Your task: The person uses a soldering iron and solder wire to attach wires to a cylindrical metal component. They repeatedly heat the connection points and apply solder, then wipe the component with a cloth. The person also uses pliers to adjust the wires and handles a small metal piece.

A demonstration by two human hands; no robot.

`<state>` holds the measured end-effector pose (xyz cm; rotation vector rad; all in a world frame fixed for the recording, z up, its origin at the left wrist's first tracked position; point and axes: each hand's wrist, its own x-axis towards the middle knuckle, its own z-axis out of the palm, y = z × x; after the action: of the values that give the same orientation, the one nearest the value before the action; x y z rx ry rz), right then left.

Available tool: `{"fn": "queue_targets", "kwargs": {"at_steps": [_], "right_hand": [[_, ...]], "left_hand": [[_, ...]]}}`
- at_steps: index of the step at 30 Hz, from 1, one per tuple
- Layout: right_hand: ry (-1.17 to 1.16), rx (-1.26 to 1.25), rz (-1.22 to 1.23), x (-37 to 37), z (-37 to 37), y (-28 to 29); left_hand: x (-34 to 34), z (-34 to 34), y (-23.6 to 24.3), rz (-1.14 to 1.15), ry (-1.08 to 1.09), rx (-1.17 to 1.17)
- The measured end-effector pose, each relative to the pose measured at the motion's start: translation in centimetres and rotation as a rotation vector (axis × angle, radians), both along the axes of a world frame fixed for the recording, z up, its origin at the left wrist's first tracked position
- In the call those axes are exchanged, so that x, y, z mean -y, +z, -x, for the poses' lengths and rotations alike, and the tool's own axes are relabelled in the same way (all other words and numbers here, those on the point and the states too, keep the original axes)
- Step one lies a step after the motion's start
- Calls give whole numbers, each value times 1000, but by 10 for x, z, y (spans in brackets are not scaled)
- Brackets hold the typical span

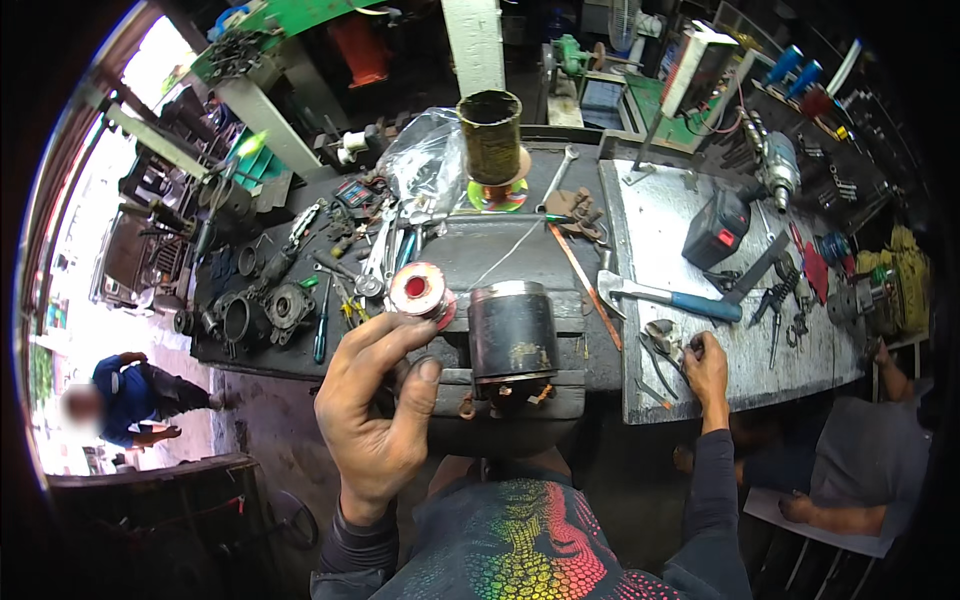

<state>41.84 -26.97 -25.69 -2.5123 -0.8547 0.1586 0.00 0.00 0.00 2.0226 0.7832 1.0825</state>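
Observation:
My left hand (378, 410) has curled fingers with the thumb apart, its fingertips at the lower edge of a white-and-red spool (414, 288); I see nothing clearly gripped in it. Right of the spool a black metal cylinder (512, 330) stands over the grey vise jaws (470, 395). My right hand (706, 378) is closed at small metal items on the pale board (775, 365), beside black-handled pliers (660, 360); what its fingers hold is unclear. Behind, a tall olive cylinder (490, 140) stands on a colourful round base.
Wrenches and metal parts (283, 308) crowd the bench's left. A blue-handled hammer (680, 300), black battery (715, 235) and power tool (780, 165) lie right. A person in blue (135, 395) is outside at left; another person's arm (840, 515) is at lower right.

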Motion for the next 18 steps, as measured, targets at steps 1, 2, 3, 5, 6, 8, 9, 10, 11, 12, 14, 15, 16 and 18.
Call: {"fn": "queue_targets", "kwargs": {"at_steps": [1,2,3,5,6,8,9,10,11,12,14,15,16,18], "right_hand": [[-49,-21,-33,6,-4,3],[-97,-43,-69,8,-4,5],[-110,-36,-205,-13,21,3],[-234,-145,-441,-22,29,27],[-214,-198,-513,-29,38,48],[-1,-145,-600,-52,67,101],[150,-71,-699,-68,90,129],[256,-46,-642,-79,115,160],[322,-38,-546,-91,141,191],[493,-60,-528,-107,164,216],[816,32,-407,-139,201,251],[887,146,-327,-155,211,262],[903,205,-332,-168,213,272],[896,227,-247,-178,216,283]], "left_hand": [[1,-4,0,13,9,7],[0,-7,0,23,20,14],[-18,11,9,-4,39,-19],[-32,12,7,-16,76,-32],[-42,13,5,-73,68,-72],[-56,15,-1,43,-7,-113],[-63,13,-5,158,-64,-83],[-68,12,-10,261,-135,-94],[-72,8,-15,232,-168,-116],[-75,3,-21,204,-203,-143],[-75,-4,-28,115,-228,-176],[-75,-4,-29,130,-222,-179],[-75,-4,-29,138,-218,-174],[-76,-5,-29,131,-198,-156]]}}
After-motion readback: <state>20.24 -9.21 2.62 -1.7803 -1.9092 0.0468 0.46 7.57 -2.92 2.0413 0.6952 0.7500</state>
